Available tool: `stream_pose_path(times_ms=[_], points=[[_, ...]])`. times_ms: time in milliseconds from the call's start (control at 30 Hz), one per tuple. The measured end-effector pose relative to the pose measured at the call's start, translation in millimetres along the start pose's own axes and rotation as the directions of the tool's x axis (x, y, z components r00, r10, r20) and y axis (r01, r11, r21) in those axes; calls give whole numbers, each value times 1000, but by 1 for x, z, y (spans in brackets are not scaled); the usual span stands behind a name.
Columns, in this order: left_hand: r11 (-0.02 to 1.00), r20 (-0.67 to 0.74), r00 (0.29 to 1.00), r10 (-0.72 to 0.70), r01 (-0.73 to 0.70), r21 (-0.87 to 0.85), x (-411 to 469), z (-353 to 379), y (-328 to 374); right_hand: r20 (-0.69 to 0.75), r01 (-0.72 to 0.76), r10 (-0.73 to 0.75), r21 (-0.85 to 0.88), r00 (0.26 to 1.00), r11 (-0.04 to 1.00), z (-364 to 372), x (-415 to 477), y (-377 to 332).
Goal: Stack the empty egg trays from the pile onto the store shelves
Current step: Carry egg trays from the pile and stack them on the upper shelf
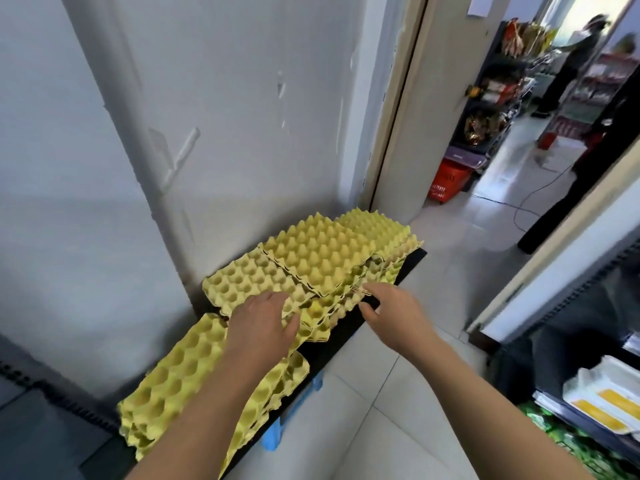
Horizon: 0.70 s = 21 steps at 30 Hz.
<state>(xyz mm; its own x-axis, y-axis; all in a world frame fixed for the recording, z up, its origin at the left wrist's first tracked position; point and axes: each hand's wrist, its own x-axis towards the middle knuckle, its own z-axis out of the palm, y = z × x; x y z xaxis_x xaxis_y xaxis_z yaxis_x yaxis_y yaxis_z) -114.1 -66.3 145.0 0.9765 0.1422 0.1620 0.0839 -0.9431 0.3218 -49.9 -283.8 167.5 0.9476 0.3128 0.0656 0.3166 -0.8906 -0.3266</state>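
Note:
Yellow egg trays lie in loose stacks on a low black shelf [408, 263] against the white wall. A near stack [180, 379] sits at lower left, a middle stack [249, 282] behind it, and an upside-down tray [318, 258] rests on top further back, with another stack [377, 226] at the far end. My left hand [263, 327] lies flat on the front of the middle stack, fingers spread. At the front edge of the trays under the upside-down one, my right hand [391, 310] has its fingers apart, thumb low; a firm grip does not show.
A blue price-tag holder [294, 410] hangs on the shelf's front edge. A dark shelf unit [588, 393] with packaged goods stands at right across the tiled aisle. Beyond the doorway are store shelves, a red basket [446, 181] and a person [575, 60].

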Motion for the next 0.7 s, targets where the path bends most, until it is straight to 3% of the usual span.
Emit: stream_pose_path(times_ms=[233,400,700], points=[[998,130,990,-60,59,11,89,58,13,38,-32,32,5,999,999,18,86,54],[983,191,964,-184,181,37,145,106,20,106,36,-36,3,994,999,38,157,98],[848,298,803,-516,528,43,212,180,33,334,158,-161,35,929,987,79,284,168]])
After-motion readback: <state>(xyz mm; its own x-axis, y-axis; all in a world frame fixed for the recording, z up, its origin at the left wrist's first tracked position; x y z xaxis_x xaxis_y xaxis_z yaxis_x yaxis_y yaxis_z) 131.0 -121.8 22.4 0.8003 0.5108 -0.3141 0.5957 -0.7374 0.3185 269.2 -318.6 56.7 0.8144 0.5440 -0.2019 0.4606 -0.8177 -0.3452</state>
